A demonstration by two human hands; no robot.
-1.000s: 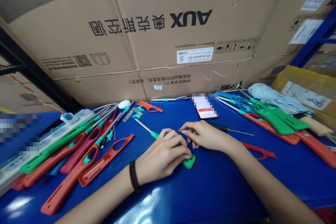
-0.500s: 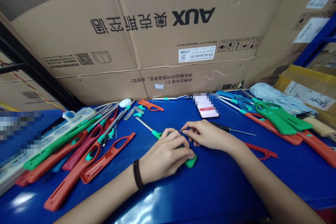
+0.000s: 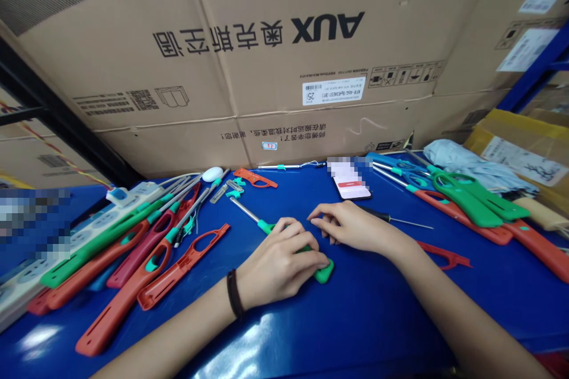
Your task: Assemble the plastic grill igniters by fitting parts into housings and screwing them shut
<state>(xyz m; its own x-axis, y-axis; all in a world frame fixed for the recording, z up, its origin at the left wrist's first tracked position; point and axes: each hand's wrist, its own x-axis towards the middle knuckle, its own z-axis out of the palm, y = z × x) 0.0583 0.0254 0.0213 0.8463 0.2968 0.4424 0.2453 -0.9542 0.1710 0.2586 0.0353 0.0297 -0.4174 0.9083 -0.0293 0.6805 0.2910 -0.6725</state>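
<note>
Under my left hand [image 3: 284, 257] lies a green long-nosed lighter [image 3: 325, 271]. My fingers are closed over its handle, and its metal tube points up and left. Much of the handle is hidden beneath the hand. Just right of it, my right hand [image 3: 347, 225] hovers with fingers loosely bent and somewhat apart. Nothing shows in that hand, and it looks separate from the lighter. Behind the right hand rests a screwdriver [image 3: 386, 217] with a black handle. A red lighter shell half [image 3: 447, 256] lies partly behind my right forearm.
Several assembled lighters [image 3: 128, 296] lie at left beside a white power strip [image 3: 95, 219], near an open red shell half [image 3: 178, 275]. Clear plastic pieces, green bits and an orange shell [image 3: 254, 179] are behind. A phone [image 3: 351, 180] lies at back; green shells [image 3: 475, 198] are right.
My right hand has shifted very slightly to the right. The left hand and the green lighter stay almost as they were.
</note>
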